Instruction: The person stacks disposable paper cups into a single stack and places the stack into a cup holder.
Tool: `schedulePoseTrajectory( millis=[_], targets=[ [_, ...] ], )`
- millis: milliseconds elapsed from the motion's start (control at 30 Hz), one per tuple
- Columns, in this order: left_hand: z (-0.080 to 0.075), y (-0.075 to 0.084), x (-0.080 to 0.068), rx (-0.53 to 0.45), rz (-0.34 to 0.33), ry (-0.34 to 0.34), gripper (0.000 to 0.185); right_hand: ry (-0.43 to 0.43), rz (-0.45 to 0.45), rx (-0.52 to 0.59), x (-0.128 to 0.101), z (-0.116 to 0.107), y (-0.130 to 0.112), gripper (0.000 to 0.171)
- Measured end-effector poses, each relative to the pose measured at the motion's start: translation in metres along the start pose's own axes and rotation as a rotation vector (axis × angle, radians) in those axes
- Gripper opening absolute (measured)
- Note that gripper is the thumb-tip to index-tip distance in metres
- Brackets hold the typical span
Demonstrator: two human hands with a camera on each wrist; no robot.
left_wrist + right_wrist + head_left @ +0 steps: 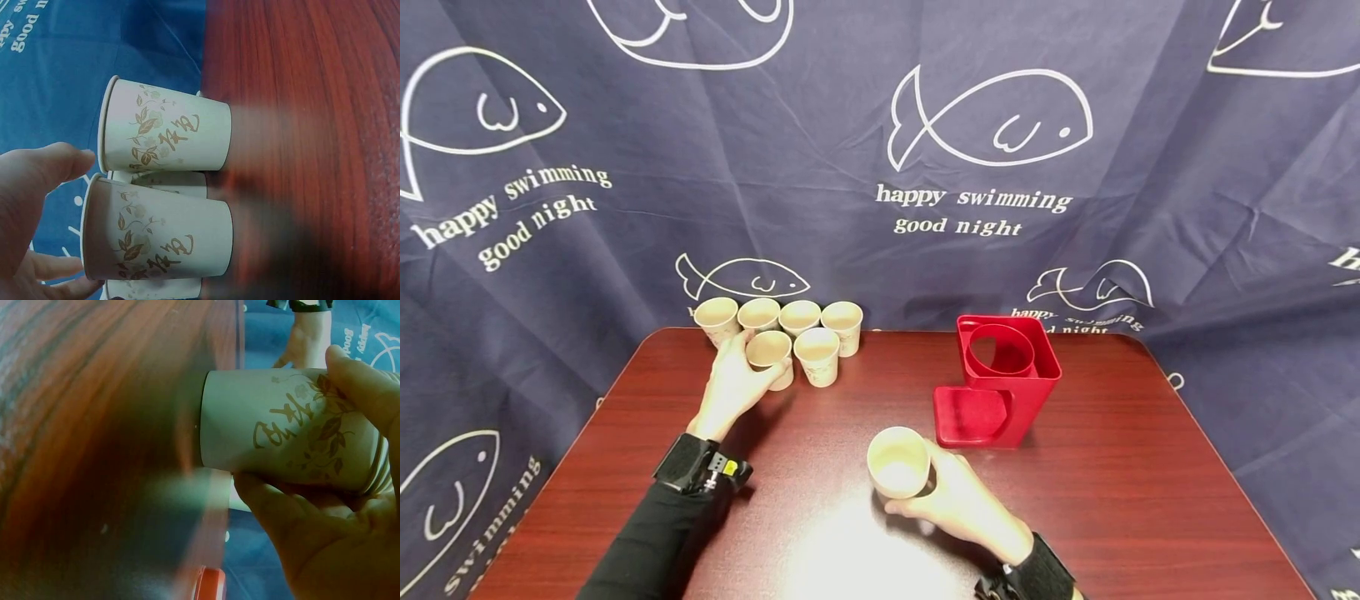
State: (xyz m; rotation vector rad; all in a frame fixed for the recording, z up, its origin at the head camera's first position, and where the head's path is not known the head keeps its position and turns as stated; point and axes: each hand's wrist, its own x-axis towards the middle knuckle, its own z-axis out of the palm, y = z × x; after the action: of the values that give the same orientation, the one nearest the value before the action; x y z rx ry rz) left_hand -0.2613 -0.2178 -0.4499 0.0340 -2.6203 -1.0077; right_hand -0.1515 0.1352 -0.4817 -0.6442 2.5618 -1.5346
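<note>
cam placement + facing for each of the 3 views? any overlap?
Head: above, facing forward and down at table, cups, red holder; both hands, forearms show.
Left wrist: beside left hand, facing clustered cups.
Right wrist: under right hand, its fingers round a cup.
Shared: that cup also shows in head view.

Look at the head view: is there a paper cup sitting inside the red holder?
No. The red holder has an empty ring and tray; the nearest paper cup is in the right hand.
</note>
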Motion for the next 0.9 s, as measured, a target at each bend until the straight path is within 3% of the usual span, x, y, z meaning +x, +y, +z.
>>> schedulePoseTrajectory(
  millis=[333,667,900],
  targets=[
    [0.0043,-0.0063,-0.0003,0.039,-0.016,0.02,0.083,-0.006,0.012,0.009,0.0003,-0.0002,0.0006,0.067],
    [0.0056,-0.0086,-0.0015,0.013,-0.049,0.032,0.073,-0.007,-0.008,0.003,0.0002,-0.0013,0.0001,0.068],
    [0.0031,-0.0096,-0.0045,-0.023,-0.019,0.045,0.065,-0.013,0.003,0.016,0.0008,-0.0014,0.001,0.067]
  ],
)
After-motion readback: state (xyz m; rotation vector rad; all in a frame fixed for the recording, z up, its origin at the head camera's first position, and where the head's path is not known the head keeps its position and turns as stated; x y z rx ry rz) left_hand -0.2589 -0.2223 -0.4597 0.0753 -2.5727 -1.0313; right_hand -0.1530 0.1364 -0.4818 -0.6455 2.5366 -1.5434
